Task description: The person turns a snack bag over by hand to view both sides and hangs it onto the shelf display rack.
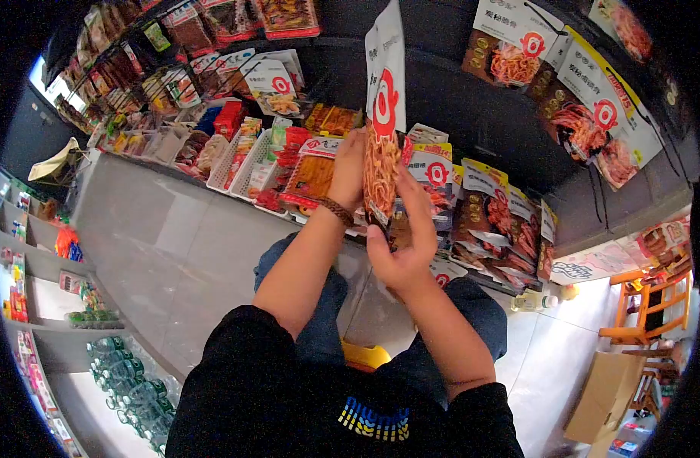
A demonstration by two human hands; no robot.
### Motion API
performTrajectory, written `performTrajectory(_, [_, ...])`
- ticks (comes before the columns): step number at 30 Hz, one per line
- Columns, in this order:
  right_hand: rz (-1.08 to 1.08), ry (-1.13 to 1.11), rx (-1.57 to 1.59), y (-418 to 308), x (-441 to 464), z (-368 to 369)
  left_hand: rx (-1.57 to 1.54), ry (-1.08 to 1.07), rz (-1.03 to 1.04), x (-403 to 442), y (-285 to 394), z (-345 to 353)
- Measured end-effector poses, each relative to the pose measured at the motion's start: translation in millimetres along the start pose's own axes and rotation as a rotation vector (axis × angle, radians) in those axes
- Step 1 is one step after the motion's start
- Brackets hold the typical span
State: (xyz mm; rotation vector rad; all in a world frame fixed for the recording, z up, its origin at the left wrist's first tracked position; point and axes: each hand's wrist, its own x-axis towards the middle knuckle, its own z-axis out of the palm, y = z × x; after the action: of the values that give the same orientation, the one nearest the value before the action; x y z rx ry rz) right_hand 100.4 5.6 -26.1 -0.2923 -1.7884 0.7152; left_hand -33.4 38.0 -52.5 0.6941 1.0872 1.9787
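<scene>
A tall white snack bag (383,114) with a red logo and a picture of shredded food stands upright between my two hands, seen at a slant. My left hand (350,169) grips its left edge, the fingers partly hidden behind it. Against the lower right edge is my right hand (408,237), fingers along the side and thumb near the bottom corner. Just behind the hands, a low shelf carries a flat red-topped pack (313,177) on the left and upright brown snack bags (483,210) on the right.
White baskets (251,164) of small packets line the shelf to the left. More bags (590,107) hang from the dark wall at upper right. Bottled drinks (128,382) fill a shelf at lower left. A wooden chair (647,309) and a cardboard box (605,393) stand at right.
</scene>
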Motion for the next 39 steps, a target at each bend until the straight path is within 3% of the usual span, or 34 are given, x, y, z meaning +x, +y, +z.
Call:
performTrajectory(5, [0.105,0.083,0.318,16,-5,-8,0.265,0.081,0.115,10,-2,-8])
performTrajectory(6, [0.190,0.102,0.346,17,-6,-12,0.454,0.124,0.230,10,-1,-8])
performTrajectory(9, [0.305,0.208,0.454,22,1,-20,0.608,0.160,0.363,3,11,0])
performTrajectory(11, [0.434,0.283,0.326,28,3,-29,0.642,0.150,0.399,5,8,-3])
performTrajectory(19, [0.620,0.382,0.456,29,26,-44,0.692,0.116,0.427,-2,8,5])
performTrajectory(31, [0.656,0.339,0.440,45,18,-52,0.518,0.097,0.257,-8,25,7])
performTrajectory(34, [0.618,0.300,0.374,43,14,-48,0.352,0.116,0.181,-7,24,8])
performTrajectory(36, [0.596,0.264,0.333,44,11,-46,0.011,0.124,0.111,-3,17,5])
performTrajectory(39, [0.569,0.177,0.250,47,7,-47,-0.148,0.077,0.177,3,8,0])
